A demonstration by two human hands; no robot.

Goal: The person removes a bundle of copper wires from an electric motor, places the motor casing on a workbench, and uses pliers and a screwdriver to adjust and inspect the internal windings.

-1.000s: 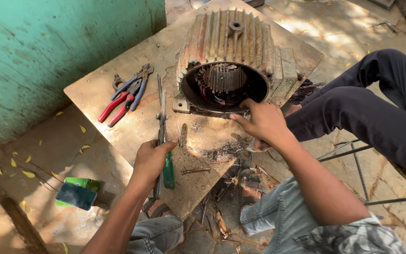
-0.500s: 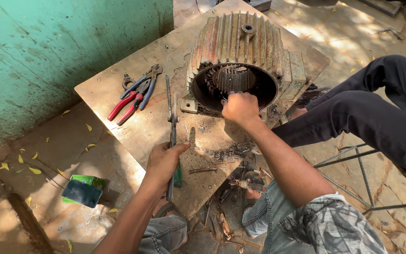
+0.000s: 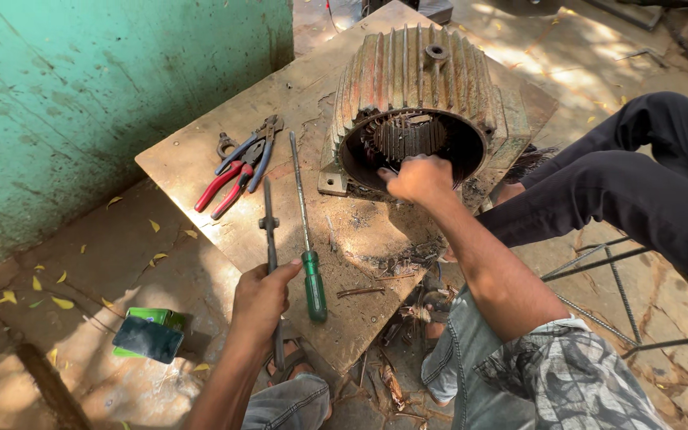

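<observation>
Now right hand (image 3: 417, 177) reaches inside motor housing (image 3: 416, 87), left hand (image 3: 260, 299) apart.

Wooden board (image 3: 201, 151) serving as a worktop, bearing red-handled pliers (image 3: 223, 189) just beside blue-handled pliers (image 3: 248, 147) and a green-handled screwdriver (image 3: 307, 239). Teal wall (image 3: 81, 87) at left; green packet (image 3: 150, 334) and yellow leaves (image 3: 63, 302) on the ground.
</observation>
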